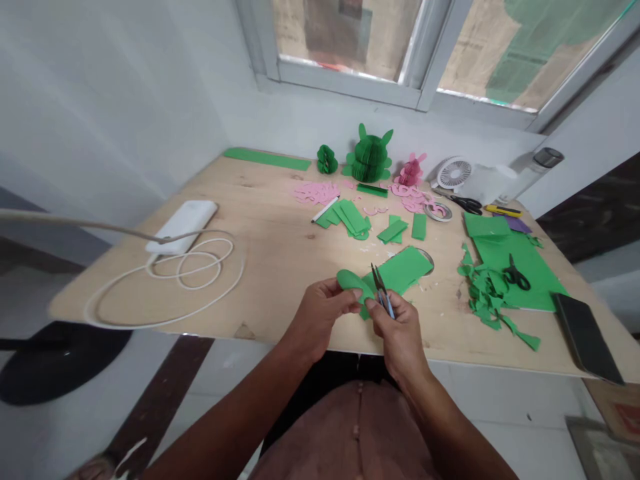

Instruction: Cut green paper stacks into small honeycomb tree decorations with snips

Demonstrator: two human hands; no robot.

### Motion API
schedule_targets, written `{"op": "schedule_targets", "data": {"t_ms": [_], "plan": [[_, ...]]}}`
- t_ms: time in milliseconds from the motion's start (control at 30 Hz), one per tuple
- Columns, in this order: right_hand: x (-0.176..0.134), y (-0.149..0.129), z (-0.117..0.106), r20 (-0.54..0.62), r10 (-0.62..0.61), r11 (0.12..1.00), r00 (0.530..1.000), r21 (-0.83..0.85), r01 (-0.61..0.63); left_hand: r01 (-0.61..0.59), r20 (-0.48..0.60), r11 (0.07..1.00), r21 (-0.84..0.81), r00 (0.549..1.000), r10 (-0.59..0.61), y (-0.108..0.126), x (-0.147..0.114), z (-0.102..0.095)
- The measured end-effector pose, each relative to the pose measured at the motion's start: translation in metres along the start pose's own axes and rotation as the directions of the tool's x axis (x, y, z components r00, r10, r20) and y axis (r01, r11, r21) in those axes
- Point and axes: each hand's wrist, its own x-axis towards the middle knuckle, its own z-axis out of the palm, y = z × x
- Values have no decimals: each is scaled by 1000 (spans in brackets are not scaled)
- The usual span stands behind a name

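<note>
Green paper piece [349,278] pinched in left grip [321,309], thumb on top.

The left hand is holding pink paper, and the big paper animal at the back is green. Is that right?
Not quite: the paper in the left hand is green, not pink, as the head view shows. The big paper animal at the back is green, just as you said.

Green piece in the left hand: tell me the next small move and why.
Probably swing the blue-handled tool toward the green piece: the left hand pinches that piece, while the tool in the right hand has its tips slightly parted, pointing away from the person.
</note>
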Motion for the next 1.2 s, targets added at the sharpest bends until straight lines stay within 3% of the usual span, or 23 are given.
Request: {"op": "schedule_targets", "data": {"t_ms": [200,433,733,1200], "plan": [[-1,2,-3,-5,79,993,997,85,-78,-52,-123,997,-49,991,45,8,7,-5],[1,6,-4,1,130,981,992,143,-129,-88,-183,996,-19,980,83,3,11,-16],[2,12,-2,15,150,986,989,67,-151,40,-65,996,75,997,-36,6,10,-18],[19,11,-14,31,119,993,992,-9,-119,38,42,968,249,998,-50,-7,10,-36]]}}
